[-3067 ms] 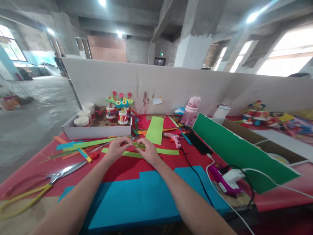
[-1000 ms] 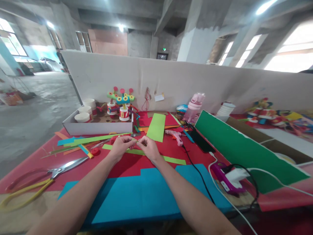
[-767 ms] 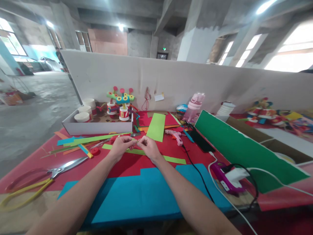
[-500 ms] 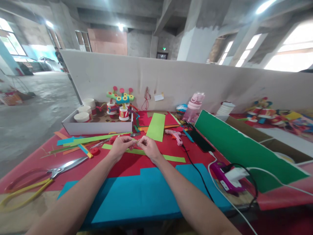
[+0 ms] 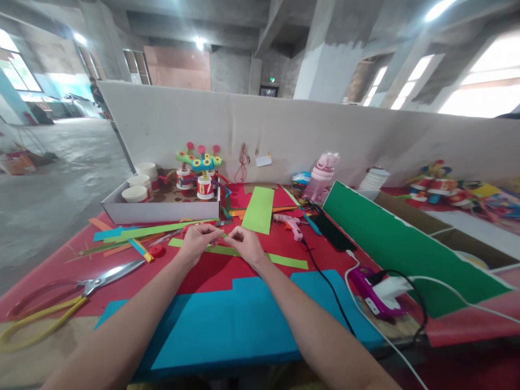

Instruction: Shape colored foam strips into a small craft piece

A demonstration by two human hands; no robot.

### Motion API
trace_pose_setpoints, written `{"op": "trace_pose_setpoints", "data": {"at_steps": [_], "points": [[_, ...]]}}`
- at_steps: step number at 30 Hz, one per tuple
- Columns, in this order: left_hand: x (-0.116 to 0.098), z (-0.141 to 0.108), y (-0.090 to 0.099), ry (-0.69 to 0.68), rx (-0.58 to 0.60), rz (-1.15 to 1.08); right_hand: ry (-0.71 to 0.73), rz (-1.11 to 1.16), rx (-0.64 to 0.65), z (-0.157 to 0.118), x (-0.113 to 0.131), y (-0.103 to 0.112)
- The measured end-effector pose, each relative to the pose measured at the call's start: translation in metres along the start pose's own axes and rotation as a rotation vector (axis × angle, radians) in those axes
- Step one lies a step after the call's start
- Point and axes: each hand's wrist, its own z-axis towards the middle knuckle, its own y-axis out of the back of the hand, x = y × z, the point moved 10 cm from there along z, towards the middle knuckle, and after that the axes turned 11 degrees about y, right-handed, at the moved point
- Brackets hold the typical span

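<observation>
My left hand (image 5: 199,241) and my right hand (image 5: 246,246) meet over the red table cover, fingertips pinched close together. Between them is a tiny green piece (image 5: 225,235), mostly hidden by the fingers; both hands seem to pinch it. Beneath the hands runs a long light green paper strip (image 5: 289,263). A wide green paper piece (image 5: 259,210) lies just beyond my right hand. To the left of my left hand are a small red roll (image 5: 156,250) and crossed coloured paper strips (image 5: 142,232).
Large scissors (image 5: 95,284) lie at left, blue sheets (image 5: 227,325) in front. A pink glue gun (image 5: 290,224), phone (image 5: 331,232), purple power strip (image 5: 376,298) and green board (image 5: 402,246) are at right. Behind stands a box (image 5: 162,212) with cups and paper figures.
Both hands stay pinched together, with only a slight shift of the fingers. The whole view has shifted very slightly.
</observation>
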Motion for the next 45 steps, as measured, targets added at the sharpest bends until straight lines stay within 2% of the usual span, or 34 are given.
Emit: {"op": "trace_pose_setpoints", "data": {"at_steps": [6, 13, 16, 24, 28, 34, 40, 43, 45], "points": [[0.008, 0.01, 0.018, 0.001, -0.044, -0.113, 0.056, -0.112, -0.015, 0.002, 0.011, 0.011], [0.002, 0.009, 0.027, 0.0, -0.086, -0.174, 0.199, -0.327, -0.026, 0.002, 0.036, 0.017], [0.003, 0.01, 0.029, 0.026, -0.091, -0.216, 0.214, -0.345, -0.039, 0.002, 0.036, 0.019], [0.005, 0.013, 0.04, 0.02, -0.134, -0.312, 0.141, -0.294, -0.097, 0.003, 0.025, 0.027], [0.006, 0.012, 0.037, 0.045, -0.123, -0.316, 0.107, -0.284, -0.088, 0.004, 0.019, 0.029], [0.001, 0.008, 0.028, -0.001, -0.113, -0.206, 0.077, -0.339, -0.045, 0.003, 0.021, 0.022], [0.001, 0.005, 0.009, -0.029, -0.047, -0.141, 0.044, -0.099, 0.021, 0.003, 0.014, 0.001], [-0.003, 0.002, 0.006, -0.047, -0.035, -0.128, 0.028, -0.059, 0.014, 0.002, 0.01, 0.0], [-0.005, 0.001, 0.007, -0.058, -0.036, -0.11, 0.064, -0.089, -0.02, 0.003, 0.015, 0.009]]}}
